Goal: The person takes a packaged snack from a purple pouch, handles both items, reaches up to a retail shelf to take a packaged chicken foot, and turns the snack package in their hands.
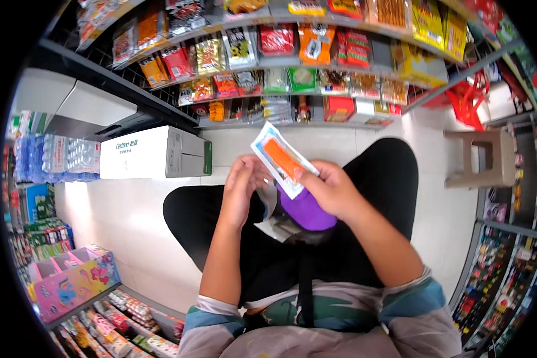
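A: Shirt [340, 301] nearest, head view. Where is the packet [279, 156]?
B: Ahead of the shirt, tilted, lower end overlapping the purple item [308, 210] in view.
A: Hand states?
B: Right hand [333, 186]: pinching the packet's lower part, thumb on top. Left hand [242, 182]: fingers loosely spread beside it; contact cannot be determined.
A: Recommended handling?
B: Pinch lightly near the edge; support the free side with left fingers

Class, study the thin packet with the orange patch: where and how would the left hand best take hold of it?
Probably the free far end of the packet, with a flat pinch, coming from the left. The packet is thin and slants up-left in view; the right hand grips its near right part, and the left hand is beside its left edge.
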